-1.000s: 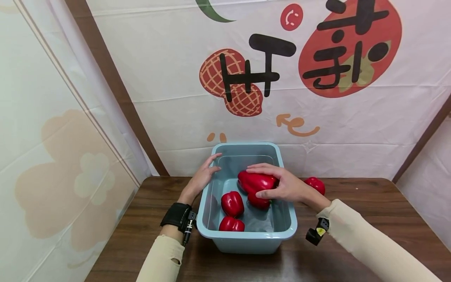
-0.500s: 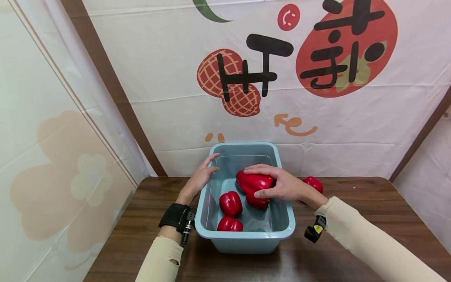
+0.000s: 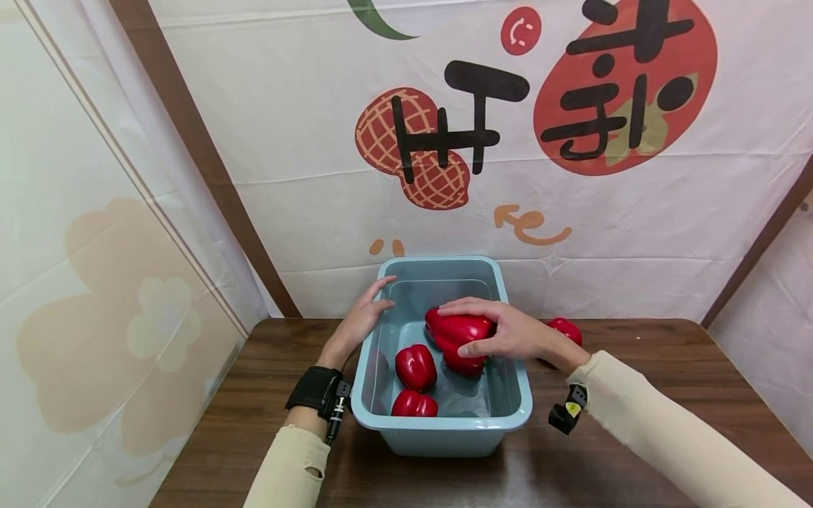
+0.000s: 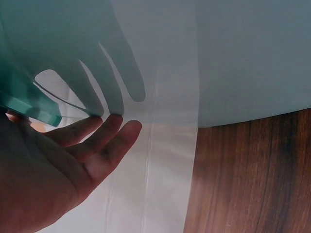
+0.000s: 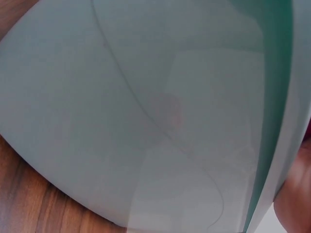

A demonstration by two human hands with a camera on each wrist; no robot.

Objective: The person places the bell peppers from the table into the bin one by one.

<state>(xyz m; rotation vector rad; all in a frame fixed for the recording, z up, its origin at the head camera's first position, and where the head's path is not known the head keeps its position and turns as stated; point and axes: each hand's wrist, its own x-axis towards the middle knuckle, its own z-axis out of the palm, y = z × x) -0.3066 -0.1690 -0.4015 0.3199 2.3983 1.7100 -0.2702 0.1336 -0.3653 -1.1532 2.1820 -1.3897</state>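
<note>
A light blue plastic basin point(image 3: 441, 423) stands on the table, with several red bell peppers inside. My left hand point(image 3: 356, 324) holds the basin's left rim; in the left wrist view, fingertips point(image 4: 131, 128) touch the outer wall. Reaching over the right rim, my right hand point(image 3: 508, 335) grips a large red bell pepper point(image 3: 460, 330), thumb on the near side and fingers over the top. Just below it lies another bell pepper point(image 3: 465, 363), partly covered by the thumb. Two more, a bell pepper point(image 3: 416, 367) and a nearer bell pepper point(image 3: 414, 404), lie at the basin's left front.
Behind my right wrist, one red bell pepper point(image 3: 565, 329) lies on the brown wooden table point(image 3: 641, 395). A white printed cloth point(image 3: 305, 212) hangs behind the table. The basin's outer wall point(image 5: 121, 121) fills most of the right wrist view.
The head view has shifted slightly. Both hands, the basin and the bell peppers keep nearly the same places.
</note>
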